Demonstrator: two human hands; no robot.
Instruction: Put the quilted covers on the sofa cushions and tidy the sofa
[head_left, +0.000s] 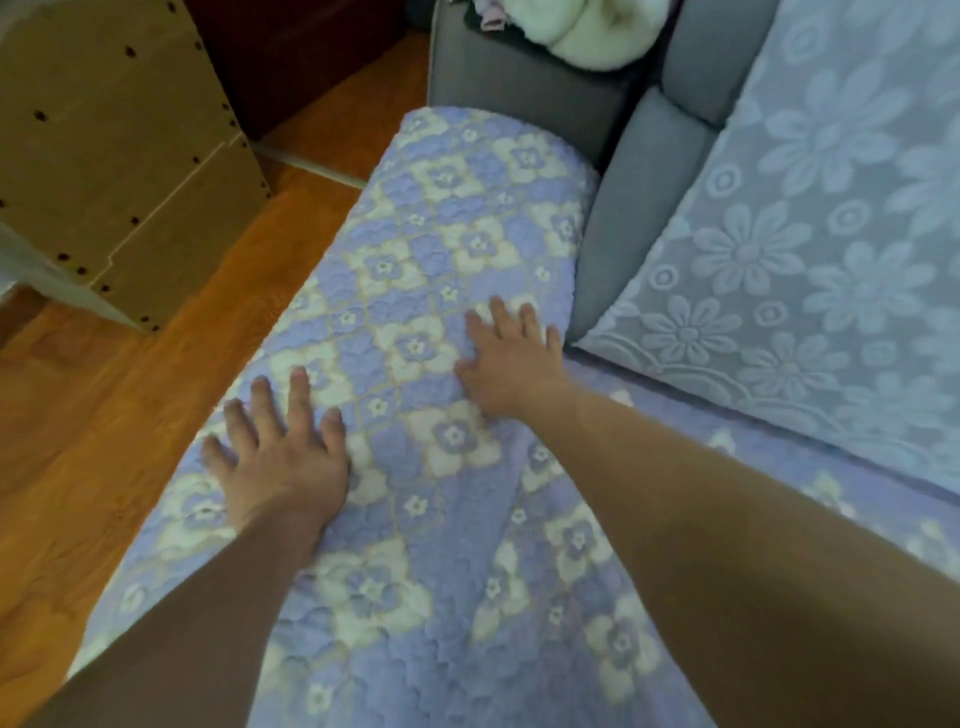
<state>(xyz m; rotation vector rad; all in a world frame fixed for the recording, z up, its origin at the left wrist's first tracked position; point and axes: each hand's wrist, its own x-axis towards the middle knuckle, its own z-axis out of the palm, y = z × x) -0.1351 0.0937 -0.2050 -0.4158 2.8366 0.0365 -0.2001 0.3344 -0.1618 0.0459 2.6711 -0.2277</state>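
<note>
Left hand (275, 457) and right hand (511, 358) flat, fingers spread, pressing quilted cover (431, 270) over sofa cushion, gripping nothing. Cover looks on, being smoothed. Lace-covered back cushion (789, 249) done; grey armrest (519, 83) with clutter left to tidy.

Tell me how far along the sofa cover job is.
Done: the quilted cover already wraps the long cushion. In hand: the left hand and right hand press flat on it, smoothing. Left: a fold near the right arm, and the grey back cushion shows bare fabric.
</note>
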